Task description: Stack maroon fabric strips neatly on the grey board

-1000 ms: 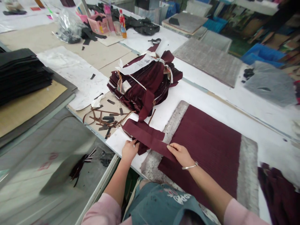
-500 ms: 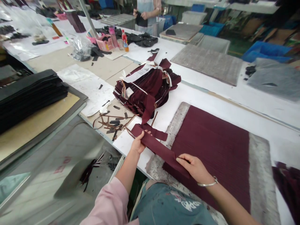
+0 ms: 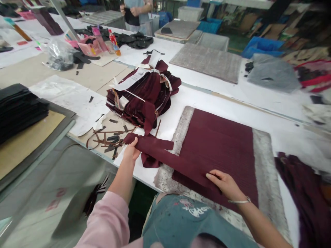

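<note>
A long maroon fabric strip (image 3: pixel 165 155) runs from my left hand (image 3: pixel 132 150) toward my right hand (image 3: pixel 224 184). My left hand is closed on its left end, thumb on top. The fingers of my right hand are pinched at the strip's right part, over a large maroon cloth (image 3: pixel 219 148). That cloth lies flat on a grey speckled board (image 3: pixel 265 151). Another short maroon piece lies behind the strip, and a loop of maroon fabric hangs below it. Beyond my left hand sits a tied bundle of maroon pieces (image 3: pixel 144 93) with a white label.
Brown and black scraps (image 3: pixel 112 137) lie left of the bundle. A black stack (image 3: pixel 20 110) is at the far left, dark maroon fabric (image 3: pixel 302 189) at the right. Farther back are a pink basket (image 3: pixel 90 46), a bottle (image 3: pixel 114 43), a grey board (image 3: pixel 207 62) and a person (image 3: pixel 137 15).
The view has shifted right. My hands are farther apart, with the strip stretched longer between them over the maroon cloth. A fabric loop now shows below the strip.
</note>
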A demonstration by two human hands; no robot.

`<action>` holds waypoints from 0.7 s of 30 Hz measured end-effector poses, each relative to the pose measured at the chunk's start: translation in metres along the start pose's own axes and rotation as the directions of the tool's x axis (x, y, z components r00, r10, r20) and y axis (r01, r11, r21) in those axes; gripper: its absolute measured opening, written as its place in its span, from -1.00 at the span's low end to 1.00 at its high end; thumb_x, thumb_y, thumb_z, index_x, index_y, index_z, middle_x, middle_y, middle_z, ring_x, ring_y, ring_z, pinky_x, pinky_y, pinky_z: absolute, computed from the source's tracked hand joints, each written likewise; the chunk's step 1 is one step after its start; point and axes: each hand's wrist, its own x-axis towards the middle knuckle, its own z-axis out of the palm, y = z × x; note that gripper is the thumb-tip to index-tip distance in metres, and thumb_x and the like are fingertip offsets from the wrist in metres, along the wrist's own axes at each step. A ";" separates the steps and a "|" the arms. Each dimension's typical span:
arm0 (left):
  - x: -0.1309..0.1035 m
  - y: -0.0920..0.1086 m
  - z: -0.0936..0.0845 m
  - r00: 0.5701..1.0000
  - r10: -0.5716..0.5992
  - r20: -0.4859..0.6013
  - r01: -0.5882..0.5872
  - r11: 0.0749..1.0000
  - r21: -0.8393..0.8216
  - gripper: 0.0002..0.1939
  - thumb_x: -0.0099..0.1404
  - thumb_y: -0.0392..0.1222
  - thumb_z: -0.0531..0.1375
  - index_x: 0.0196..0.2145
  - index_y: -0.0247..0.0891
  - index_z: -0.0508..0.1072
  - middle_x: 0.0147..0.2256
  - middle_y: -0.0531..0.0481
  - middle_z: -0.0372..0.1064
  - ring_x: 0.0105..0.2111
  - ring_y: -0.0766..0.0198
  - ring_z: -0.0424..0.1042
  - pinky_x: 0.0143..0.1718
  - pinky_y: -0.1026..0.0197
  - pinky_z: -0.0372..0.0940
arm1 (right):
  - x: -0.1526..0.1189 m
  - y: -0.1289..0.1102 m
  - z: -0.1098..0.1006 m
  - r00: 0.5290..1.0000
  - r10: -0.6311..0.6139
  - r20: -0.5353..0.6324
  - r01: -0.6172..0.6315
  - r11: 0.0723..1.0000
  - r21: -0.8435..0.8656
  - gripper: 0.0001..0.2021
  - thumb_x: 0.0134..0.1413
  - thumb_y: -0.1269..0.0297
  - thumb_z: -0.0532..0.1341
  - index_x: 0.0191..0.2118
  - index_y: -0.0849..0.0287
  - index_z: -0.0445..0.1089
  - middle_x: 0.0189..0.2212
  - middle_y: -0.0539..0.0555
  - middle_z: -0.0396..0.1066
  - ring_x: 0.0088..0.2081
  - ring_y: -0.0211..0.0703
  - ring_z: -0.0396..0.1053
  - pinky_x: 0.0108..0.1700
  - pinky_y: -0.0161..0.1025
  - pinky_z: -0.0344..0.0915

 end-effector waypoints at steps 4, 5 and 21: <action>-0.035 -0.021 -0.006 0.997 0.004 0.079 -0.017 0.985 0.170 -0.82 0.06 -0.30 0.29 -0.31 -0.27 0.44 -0.35 0.02 0.47 -0.34 0.33 0.44 -0.22 0.22 0.37 | -0.024 0.043 -0.023 0.997 0.056 0.044 -0.060 0.992 0.110 -0.65 -0.07 -0.05 0.21 -0.41 0.19 0.40 -0.55 -0.04 0.33 -0.56 -0.30 0.21 -0.53 -0.36 0.16; -0.045 -0.029 -0.010 0.995 -0.022 0.097 -0.003 0.969 0.246 -0.78 0.03 -0.26 0.32 -0.32 -0.27 0.45 -0.34 0.02 0.46 -0.34 0.32 0.43 -0.23 0.22 0.37 | -0.033 0.059 -0.029 0.994 0.086 0.065 -0.096 0.983 0.158 -0.64 -0.07 -0.05 0.21 -0.39 0.20 0.39 -0.55 -0.04 0.33 -0.55 -0.30 0.21 -0.51 -0.36 0.16; -0.084 -0.093 -0.048 0.954 0.286 0.092 -0.209 0.412 0.887 -0.52 -0.05 0.23 0.20 -0.42 -0.30 0.45 -0.58 0.06 0.33 -0.59 0.35 0.27 -0.56 0.30 0.20 | -0.100 0.179 -0.008 0.979 0.194 0.061 -0.203 0.930 0.306 -0.67 -0.14 -0.03 0.24 -0.45 0.18 0.36 -0.57 -0.05 0.30 -0.48 -0.23 0.24 -0.39 -0.28 0.21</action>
